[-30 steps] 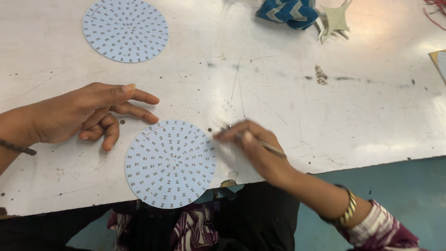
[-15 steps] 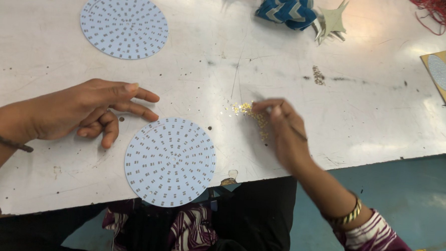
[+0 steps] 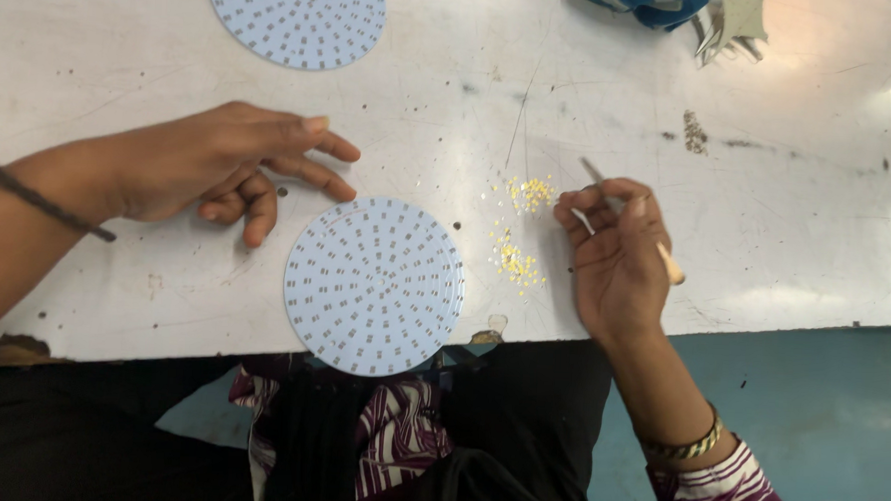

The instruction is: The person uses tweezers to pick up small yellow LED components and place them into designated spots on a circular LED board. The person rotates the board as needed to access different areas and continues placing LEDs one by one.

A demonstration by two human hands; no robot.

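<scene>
A round pale-blue circuit disc [image 3: 374, 284] dotted with small pads lies at the near edge of the white table [image 3: 113, 296], overhanging it slightly. My left hand [image 3: 224, 166] rests on the table just left of the disc, fingers loosely spread, holding nothing. My right hand [image 3: 614, 250] is to the right of the disc and pinches thin tweezers [image 3: 627, 218]. Small yellow components [image 3: 523, 229] lie scattered between the disc and my right hand; the tweezer tips are hidden by my fingers.
A second round disc [image 3: 298, 14] lies at the far left of the table. A blue patterned cloth [image 3: 652, 4] and a pale star-shaped piece [image 3: 741, 18] sit at the far edge. Blue floor [image 3: 819, 417] shows to the right of my lap.
My right hand with the tweezers has moved right, away from the disc's edge, to the yellow components. My left hand has stayed put.
</scene>
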